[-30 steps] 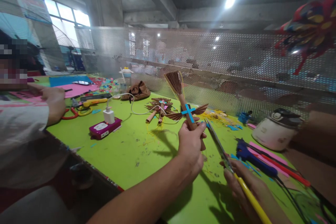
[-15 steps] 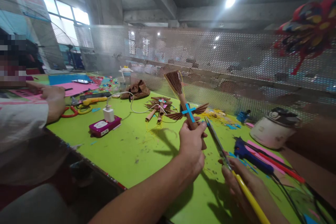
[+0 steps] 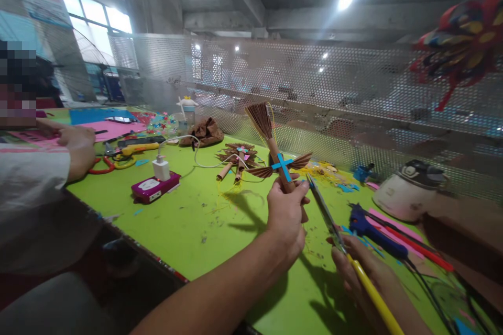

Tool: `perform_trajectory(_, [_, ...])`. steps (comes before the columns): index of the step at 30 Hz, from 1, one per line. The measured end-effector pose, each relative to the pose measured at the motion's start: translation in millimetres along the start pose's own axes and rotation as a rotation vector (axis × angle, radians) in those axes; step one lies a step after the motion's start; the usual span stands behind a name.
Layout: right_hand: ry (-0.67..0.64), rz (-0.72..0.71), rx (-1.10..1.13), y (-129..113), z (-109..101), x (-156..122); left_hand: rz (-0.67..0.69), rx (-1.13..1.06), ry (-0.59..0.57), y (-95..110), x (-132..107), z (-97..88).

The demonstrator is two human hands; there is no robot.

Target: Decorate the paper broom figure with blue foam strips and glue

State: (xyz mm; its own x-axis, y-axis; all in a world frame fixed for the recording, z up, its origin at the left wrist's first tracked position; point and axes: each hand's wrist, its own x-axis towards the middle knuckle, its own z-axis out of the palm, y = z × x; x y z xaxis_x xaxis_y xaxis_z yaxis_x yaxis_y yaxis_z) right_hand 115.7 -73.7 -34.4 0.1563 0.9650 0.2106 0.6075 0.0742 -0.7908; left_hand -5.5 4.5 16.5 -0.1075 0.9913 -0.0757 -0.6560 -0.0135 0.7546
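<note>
My left hand (image 3: 286,209) is closed around the lower end of a brown rolled-paper figure (image 3: 282,165). The figure leans upright, with a pleated fan at its top, pleated wings at both sides and a blue paper cross on its front. In my right hand (image 3: 359,261) are yellow-handled scissors (image 3: 324,209), gripped near the middle. Their metal tips point up beside my left fingers, apart from the blue cross. Further back on the green table (image 3: 181,235) lie similar pleated brown paper pieces (image 3: 238,159) with small tubes.
A purple power strip (image 3: 155,187) with a white charger and cable stands left. Right are a blue glue gun (image 3: 373,230), a red-handled tool (image 3: 428,251) and a white pot (image 3: 406,193). Another person's hand (image 3: 80,149) rests at far left near scissors (image 3: 104,165). A perforated metal screen (image 3: 334,110) borders the back.
Both hands keep nearly the same pose, with the paper figure and scissors almost still. The view has shifted very slightly.
</note>
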Motion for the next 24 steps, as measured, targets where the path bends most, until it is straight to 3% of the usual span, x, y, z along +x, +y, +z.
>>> perform_trajectory(2, [-0.026,-0.007,0.003,-1,0,-1,0.0,-0.001,0.0,0,0,0.0])
perform_trajectory(7, [0.097,0.006,0.022,-7,5,-5,-0.006,-0.002,0.0,1,-1,-0.5])
perform_trajectory(12, [0.074,-0.023,0.041,-6,8,-6,0.001,-0.013,0.0,2,-1,0.3])
perform_trajectory(18, [0.136,-0.048,0.013,-4,7,-5,-0.007,-0.031,0.008,3,-2,0.5])
perform_trajectory(24, [0.088,-0.04,-0.12,7,1,4,-0.008,-0.014,0.018,0,2,-2.3])
